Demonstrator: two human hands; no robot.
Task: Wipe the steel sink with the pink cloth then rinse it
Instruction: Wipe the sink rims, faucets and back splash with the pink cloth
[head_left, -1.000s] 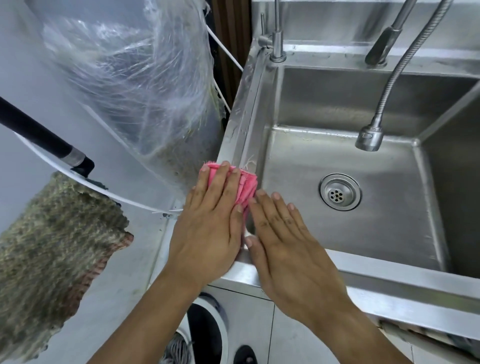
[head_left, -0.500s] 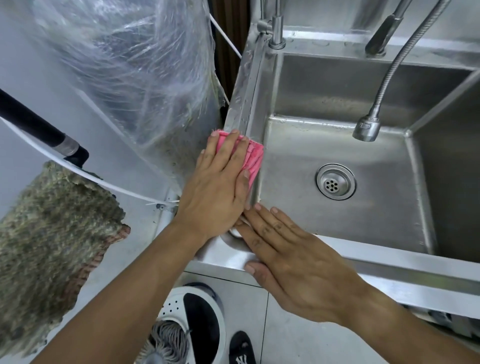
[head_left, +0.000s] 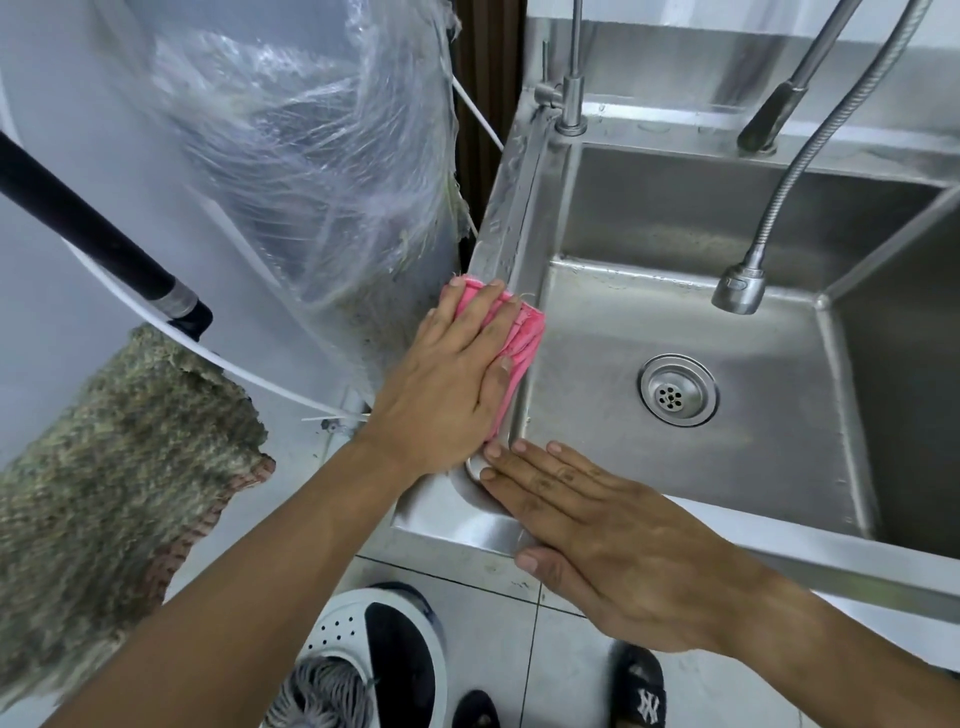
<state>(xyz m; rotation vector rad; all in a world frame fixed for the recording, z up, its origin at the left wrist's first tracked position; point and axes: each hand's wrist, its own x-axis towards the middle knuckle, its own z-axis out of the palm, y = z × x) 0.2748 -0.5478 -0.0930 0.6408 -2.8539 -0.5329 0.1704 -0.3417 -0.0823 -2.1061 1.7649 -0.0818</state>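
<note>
Since a second ago the left hand (head_left: 447, 379) has slid the cloth (head_left: 524, 332) away from the near corner and up the left rim toward 12 o'clock, while the right hand (head_left: 613, 545) has dropped back toward 6 o'clock and now lies on the front rim, its fingertips (head_left: 498, 462) just short of the cloth's near end. The wiping is under way but, as I judge it, early: the cloth is only part way along the left rim of the sink (head_left: 883, 566), and the far rim, the front rim and the basin itself show no sign of being worked at this moment. Water beads lie on the far ledge near the small tap (head_left: 571, 104), yet nothing runs from the hose spout (head_left: 737, 288) at about 1 o'clock from the drain (head_left: 678, 391), so the rinse still seems to lie ahead. Left-hand fingers are straight and held together, pressing flat on the cloth, with the thumb laid along its inner edge; they do not curl round it. The cloth is bunched under the palm, its pink folds showing at 3 o'clock of the hand and hanging slightly over the basin's left wall. Right-hand fingers are likewise straight and slightly spread, flat on bare steel at the near left corner, holding nothing and apparently bracing.
</note>
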